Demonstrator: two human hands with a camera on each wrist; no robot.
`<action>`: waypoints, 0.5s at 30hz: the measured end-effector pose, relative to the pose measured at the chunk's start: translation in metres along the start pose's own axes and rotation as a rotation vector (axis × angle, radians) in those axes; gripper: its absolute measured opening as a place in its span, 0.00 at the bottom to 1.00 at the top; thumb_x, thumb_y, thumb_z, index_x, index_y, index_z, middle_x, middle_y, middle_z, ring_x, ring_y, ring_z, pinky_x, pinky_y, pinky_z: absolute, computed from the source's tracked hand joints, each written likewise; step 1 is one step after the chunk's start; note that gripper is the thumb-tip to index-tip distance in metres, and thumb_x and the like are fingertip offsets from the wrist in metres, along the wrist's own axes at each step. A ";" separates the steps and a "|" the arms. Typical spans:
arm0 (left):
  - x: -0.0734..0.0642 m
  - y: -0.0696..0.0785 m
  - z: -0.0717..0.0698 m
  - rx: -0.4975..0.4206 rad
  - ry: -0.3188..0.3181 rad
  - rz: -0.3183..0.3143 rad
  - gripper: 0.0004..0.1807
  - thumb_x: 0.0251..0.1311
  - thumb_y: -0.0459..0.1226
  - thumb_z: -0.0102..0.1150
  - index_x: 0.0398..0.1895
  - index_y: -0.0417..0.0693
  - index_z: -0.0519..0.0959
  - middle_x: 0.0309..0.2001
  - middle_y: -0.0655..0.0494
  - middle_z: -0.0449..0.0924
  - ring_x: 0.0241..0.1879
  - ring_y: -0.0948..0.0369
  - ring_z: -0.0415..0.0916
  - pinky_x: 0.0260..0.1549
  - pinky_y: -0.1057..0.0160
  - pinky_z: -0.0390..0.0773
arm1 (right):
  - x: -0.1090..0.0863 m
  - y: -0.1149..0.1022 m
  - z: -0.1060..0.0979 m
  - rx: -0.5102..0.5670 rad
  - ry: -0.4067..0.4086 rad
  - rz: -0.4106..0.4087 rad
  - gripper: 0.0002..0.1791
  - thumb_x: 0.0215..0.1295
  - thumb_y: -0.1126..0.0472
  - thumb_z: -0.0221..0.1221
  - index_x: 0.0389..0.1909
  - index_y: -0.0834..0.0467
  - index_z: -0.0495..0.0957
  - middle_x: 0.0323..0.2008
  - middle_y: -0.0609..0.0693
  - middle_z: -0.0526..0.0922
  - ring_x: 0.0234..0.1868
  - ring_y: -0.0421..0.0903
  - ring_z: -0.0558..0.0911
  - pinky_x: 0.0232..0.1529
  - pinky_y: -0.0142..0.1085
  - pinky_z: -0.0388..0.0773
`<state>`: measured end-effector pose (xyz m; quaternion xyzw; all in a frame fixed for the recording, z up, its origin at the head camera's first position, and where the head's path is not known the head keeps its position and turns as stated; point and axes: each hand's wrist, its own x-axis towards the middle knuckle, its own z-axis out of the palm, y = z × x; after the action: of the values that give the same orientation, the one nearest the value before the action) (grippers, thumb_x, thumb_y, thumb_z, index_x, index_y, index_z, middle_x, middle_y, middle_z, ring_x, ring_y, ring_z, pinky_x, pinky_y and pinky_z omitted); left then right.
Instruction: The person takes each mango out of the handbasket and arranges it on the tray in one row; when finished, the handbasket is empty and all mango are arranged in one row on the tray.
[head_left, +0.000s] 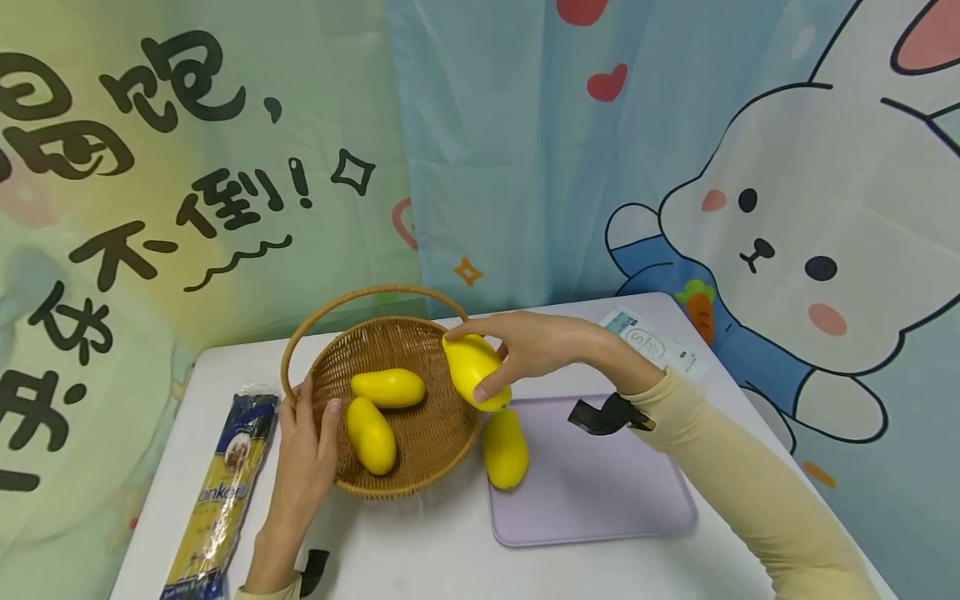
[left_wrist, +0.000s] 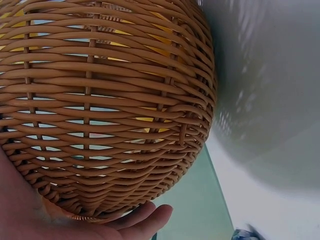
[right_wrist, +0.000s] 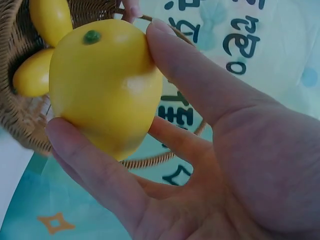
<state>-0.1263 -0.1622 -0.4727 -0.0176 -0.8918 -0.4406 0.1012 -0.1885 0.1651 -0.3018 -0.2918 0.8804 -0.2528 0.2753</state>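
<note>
My right hand (head_left: 536, 343) grips a smooth yellow mango (head_left: 472, 367) between thumb and fingers, above the right rim of a brown wicker basket (head_left: 442, 442). In the right wrist view, this mango (right_wrist: 107, 85) shows a small green stem end. Two more yellow mangoes lie inside the basket, one across the middle (head_left: 388, 388) and one nearer the front (head_left: 371, 435). My left hand (head_left: 303, 450) holds the basket's left rim. In the left wrist view, fingers (left_wrist: 145, 222) lie against the woven side (left_wrist: 110, 110). Another mango (head_left: 506, 450) rests on the tray's left edge.
A pale purple tray (head_left: 600, 500) lies right of the basket on the white table (head_left: 420, 558). At the left is a blue and yellow plastic package (head_left: 221, 492). A pale printed packet (head_left: 652, 342) lies at the back right. A printed curtain (head_left: 487, 167) hangs behind.
</note>
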 end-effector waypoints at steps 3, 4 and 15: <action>-0.001 -0.002 0.000 0.005 -0.003 -0.009 0.37 0.80 0.52 0.40 0.82 0.44 0.46 0.78 0.35 0.46 0.74 0.34 0.54 0.67 0.29 0.60 | -0.012 0.008 0.000 0.012 0.032 0.035 0.45 0.58 0.42 0.72 0.76 0.41 0.63 0.74 0.41 0.66 0.54 0.50 0.83 0.52 0.40 0.81; -0.002 -0.002 0.000 0.004 -0.006 -0.012 0.37 0.80 0.52 0.40 0.82 0.44 0.46 0.78 0.35 0.46 0.74 0.34 0.54 0.68 0.29 0.60 | -0.017 0.011 0.000 0.015 0.045 0.047 0.45 0.58 0.42 0.72 0.75 0.41 0.63 0.74 0.41 0.66 0.56 0.52 0.82 0.52 0.41 0.81; 0.000 -0.002 -0.001 0.000 0.000 -0.006 0.37 0.80 0.51 0.40 0.83 0.45 0.46 0.78 0.35 0.46 0.74 0.35 0.55 0.67 0.30 0.60 | -0.061 0.061 0.008 0.052 0.160 0.143 0.45 0.60 0.44 0.71 0.76 0.46 0.64 0.74 0.52 0.67 0.59 0.61 0.79 0.49 0.44 0.84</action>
<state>-0.1261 -0.1647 -0.4739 -0.0150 -0.8919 -0.4407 0.1002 -0.1650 0.2451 -0.3244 -0.1998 0.9113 -0.2780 0.2289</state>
